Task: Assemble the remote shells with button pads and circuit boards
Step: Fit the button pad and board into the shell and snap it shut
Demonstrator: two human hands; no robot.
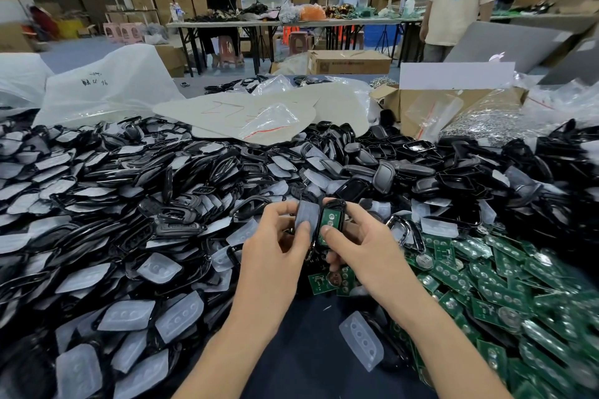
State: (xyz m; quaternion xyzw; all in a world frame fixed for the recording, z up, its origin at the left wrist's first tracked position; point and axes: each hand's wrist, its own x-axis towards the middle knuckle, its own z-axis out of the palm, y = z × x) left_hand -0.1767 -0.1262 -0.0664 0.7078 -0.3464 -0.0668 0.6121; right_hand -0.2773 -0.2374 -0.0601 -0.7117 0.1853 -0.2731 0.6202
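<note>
Left hand (275, 243), just left of the frame's centre, pinches a translucent button pad (306, 215) between thumb and curled fingers, holding it nearly upright. Right hand (359, 246), just beside it, grips a black remote shell (334, 206) with its fingers curled behind; a green circuit board (328, 220) lies in the shell and the thumb presses on it. Pad and shell stand edge to edge, touching or nearly so.

A heap of black shells and pads (97, 204) fills the left and middle of the frame. A pile of green boards (502, 285) covers the lower right. One loose pad (361, 340) lies on the dark tabletop (308, 350) between the forearms. A cardboard box (418, 107) sits at upper right, and white plastic bags (113, 84) at upper left.
</note>
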